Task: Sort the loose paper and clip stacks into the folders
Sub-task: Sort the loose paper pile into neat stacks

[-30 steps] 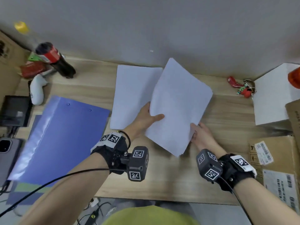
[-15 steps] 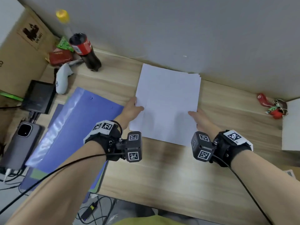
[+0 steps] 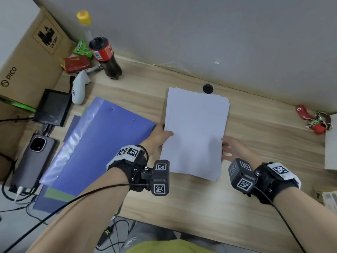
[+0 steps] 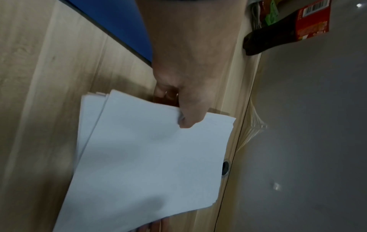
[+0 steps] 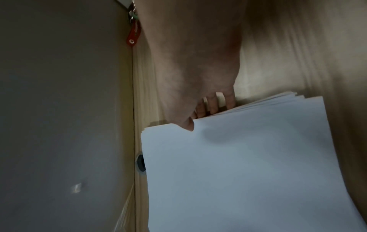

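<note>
A stack of white paper [image 3: 196, 132] lies on the wooden desk, its sheets slightly fanned at the far right corner. My left hand [image 3: 161, 136] grips its left edge, thumb on top and fingers underneath; the left wrist view shows that hand [image 4: 185, 113] pinching the paper [image 4: 151, 157]. My right hand [image 3: 229, 148] holds the right edge, and in the right wrist view its [image 5: 195, 117] thumb tip is on the paper [image 5: 248, 164] with the fingers below. A blue folder [image 3: 102, 143] lies shut just left of the stack, on top of another folder.
A cola bottle [image 3: 105, 59], snack packs and a white controller [image 3: 79, 90] stand at the back left by a cardboard box [image 3: 27, 57]. A phone [image 3: 32, 161] and black device [image 3: 52, 106] lie far left. Keys [image 3: 317, 123] and a white box [image 3: 331, 150] sit right. A cable hole [image 3: 207, 88] is behind the paper.
The sheaf held up by both hands came down onto the sheets lying on the desk, making one stack. Both hands now hold its side edges.
</note>
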Demonstrator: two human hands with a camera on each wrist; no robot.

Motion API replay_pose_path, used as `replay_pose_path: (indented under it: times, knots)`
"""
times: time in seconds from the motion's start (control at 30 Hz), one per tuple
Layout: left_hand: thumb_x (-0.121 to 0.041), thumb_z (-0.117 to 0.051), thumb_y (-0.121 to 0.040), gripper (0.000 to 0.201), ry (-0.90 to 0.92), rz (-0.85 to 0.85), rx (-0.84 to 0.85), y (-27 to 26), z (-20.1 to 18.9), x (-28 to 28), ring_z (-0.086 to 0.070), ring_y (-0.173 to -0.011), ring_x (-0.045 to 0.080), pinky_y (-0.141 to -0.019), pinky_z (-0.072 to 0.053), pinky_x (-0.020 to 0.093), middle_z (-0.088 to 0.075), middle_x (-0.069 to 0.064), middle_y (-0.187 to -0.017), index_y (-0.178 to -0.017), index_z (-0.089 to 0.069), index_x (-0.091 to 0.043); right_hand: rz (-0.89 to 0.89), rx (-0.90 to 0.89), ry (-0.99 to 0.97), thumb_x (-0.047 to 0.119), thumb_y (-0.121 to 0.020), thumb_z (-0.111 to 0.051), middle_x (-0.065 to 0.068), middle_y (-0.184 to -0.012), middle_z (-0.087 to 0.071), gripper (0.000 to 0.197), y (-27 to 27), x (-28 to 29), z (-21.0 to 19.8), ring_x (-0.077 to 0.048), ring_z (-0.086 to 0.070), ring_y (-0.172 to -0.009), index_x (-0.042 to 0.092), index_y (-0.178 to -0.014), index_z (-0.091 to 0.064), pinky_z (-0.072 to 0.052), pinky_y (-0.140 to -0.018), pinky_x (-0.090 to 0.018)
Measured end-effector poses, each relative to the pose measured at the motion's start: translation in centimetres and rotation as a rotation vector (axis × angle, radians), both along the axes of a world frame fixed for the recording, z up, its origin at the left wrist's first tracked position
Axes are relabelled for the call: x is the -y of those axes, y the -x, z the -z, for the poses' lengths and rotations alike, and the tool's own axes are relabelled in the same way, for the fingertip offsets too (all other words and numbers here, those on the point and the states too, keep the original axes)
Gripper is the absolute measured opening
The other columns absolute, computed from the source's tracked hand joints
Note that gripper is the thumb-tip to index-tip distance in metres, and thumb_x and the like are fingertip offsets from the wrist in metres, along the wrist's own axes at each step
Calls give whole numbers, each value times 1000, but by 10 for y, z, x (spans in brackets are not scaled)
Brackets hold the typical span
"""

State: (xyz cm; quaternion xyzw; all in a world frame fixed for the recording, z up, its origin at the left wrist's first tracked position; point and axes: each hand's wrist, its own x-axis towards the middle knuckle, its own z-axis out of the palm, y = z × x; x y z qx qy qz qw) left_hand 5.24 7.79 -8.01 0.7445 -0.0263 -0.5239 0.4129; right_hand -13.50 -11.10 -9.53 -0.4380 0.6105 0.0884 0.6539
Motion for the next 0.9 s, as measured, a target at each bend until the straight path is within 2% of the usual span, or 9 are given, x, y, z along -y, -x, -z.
replay_pose_path:
  times: [0.1,0.23,0.37,0.43,0.53,0.63,0.7,0.8,0.9]
  knots:
    - [-3,-49,-94,36,-12,68,95,11,1,0,-56,-97,20,-80,-46,27,-57,2,-109,-130,-50,-7,6,2,-25,15,-94,-50,0,-87,-60,11,13,-13,3,-17,-57,-83,20,-92,-60,-46,-71,-31]
    - [-1,-40,-95,44,-1,102,148,25,-1,-2,-46,-103,15,-78,-41,24,-47,-5,-116,-138,-41,-10,35,-11,-42,18,-92,-55,-1,-95,-60,7,28,-23,8,-20,-57,-96,20,-95,-61,-50,-74,-33]
    - [-6,-41,-92,63,75,164,123,42,-1,-9,-35,-133,13,-103,-36,31,-35,-7,-148,-149,-22,-26,98,-4,-55,16,-92,-56,-3,-95,-58,16,52,-39,13,-17,-56,-86,18,-108,-55,-50,-71,-33]
    - [-8,-41,-95,63,102,201,110,51,1,-13,-31,-136,8,-105,-32,28,-32,-10,-150,-150,-20,-28,120,-5,-45,15,-93,-55,-4,-97,-60,23,66,-47,14,-16,-56,-85,17,-115,-54,-50,-71,-32]
    - [-9,-45,-95,62,142,202,78,65,1,-24,-36,-137,14,-111,-35,36,-36,-8,-151,-150,-24,-28,123,2,-30,13,-93,-57,-4,-96,-63,26,86,-58,14,-16,-58,-82,15,-118,-54,-50,-73,-31]
    - [-11,-55,-93,62,220,182,11,69,-2,-35,-46,-132,15,-110,-39,42,-47,-9,-145,-147,-32,-31,113,47,17,18,-93,-59,1,-83,-67,22,97,-72,6,-14,-61,-72,12,-114,-56,-45,-63,-26]
    - [-8,-57,-93,57,288,164,-44,70,-11,-39,-55,-124,16,-105,-45,43,-56,-6,-138,-143,-39,-29,132,115,25,26,-92,-61,1,-78,-74,22,102,-79,-2,-16,-69,-67,11,-108,-60,-47,-59,-25]
    - [-7,-57,-94,55,367,185,-94,69,-36,-39,-61,-116,16,-95,-52,36,-59,-5,-133,-140,-39,-30,140,270,-15,31,-94,-56,-9,-102,-74,32,103,-79,-26,-23,-73,-87,7,-115,-62,-54,-72,-34]
    - [-2,-56,-93,55,363,310,55,59,-68,-30,-62,-112,15,-88,-54,31,-59,-3,-131,-139,-38,-28,74,388,160,18,-98,-50,-6,-114,-69,22,88,-69,-68,-18,-70,-85,14,-117,-60,-56,-69,-33]
